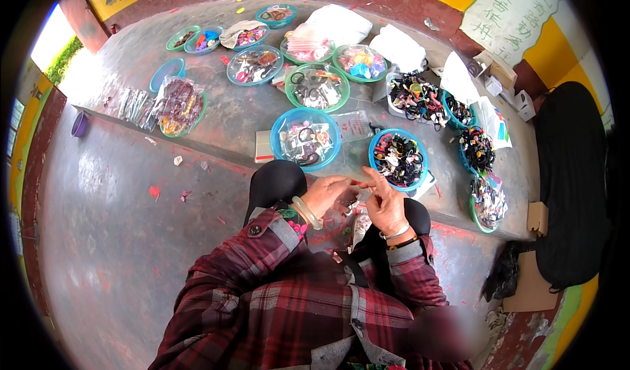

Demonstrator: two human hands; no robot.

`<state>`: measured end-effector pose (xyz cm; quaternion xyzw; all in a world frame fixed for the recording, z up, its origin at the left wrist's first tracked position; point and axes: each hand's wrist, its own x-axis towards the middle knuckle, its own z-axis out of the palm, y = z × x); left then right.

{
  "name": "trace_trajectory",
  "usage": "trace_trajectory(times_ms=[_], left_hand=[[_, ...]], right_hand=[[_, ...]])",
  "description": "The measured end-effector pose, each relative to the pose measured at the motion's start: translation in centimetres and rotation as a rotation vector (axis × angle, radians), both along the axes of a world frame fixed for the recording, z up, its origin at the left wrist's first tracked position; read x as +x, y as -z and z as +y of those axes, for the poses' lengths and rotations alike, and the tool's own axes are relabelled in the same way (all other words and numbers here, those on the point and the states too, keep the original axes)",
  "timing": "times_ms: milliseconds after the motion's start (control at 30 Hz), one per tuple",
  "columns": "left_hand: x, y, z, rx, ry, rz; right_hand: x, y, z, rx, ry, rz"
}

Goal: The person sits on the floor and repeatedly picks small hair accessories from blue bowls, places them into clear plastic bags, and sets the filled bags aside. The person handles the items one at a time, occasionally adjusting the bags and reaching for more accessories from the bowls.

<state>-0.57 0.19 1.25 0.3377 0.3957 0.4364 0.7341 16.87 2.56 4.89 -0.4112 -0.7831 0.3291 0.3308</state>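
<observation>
My left hand (pixel 325 197), with a pale bangle at its wrist, is held over my lap with its fingers bent toward my right hand (pixel 386 206). The fingertips of both hands come together around something small, dark and reddish, too small to name. My right hand's fingers are bent, with one pointing up and across. Just beyond the hands stand a blue basket (pixel 339 148) of clear-packed hair ties (pixel 303 143) and a blue basket (pixel 422 181) heaped with dark hair ties (pixel 398 157).
On the raised concrete ledge (pixel 223 117) stand several more baskets, such as a green basket (pixel 346 94) of packets and a blue basket (pixel 233 75). White sacks (pixel 338 23) lie at the back. To the right are a long black case (pixel 571 186) and a black bag (pixel 505 269).
</observation>
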Motion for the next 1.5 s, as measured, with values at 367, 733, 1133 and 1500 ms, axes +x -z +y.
trace_trajectory(times_ms=[367,733,1133,1500], left_hand=[[-0.1,0.6,-0.1,-0.018,-0.011,-0.053],[-0.9,0.0,0.5,-0.127,-0.267,-0.416],[-0.8,-0.9,0.2,-0.066,-0.154,-0.06],[-0.3,0.1,0.1,-0.062,-0.112,-0.096]], right_hand=[[-0.1,1.9,0.6,0.032,-0.067,0.053],[-0.1,2.5,1.3,-0.937,-0.1,0.342],[-0.1,3.0,1.1,-1.022,0.045,0.503],[-0.4,3.6,0.9,-0.871,0.029,0.438]])
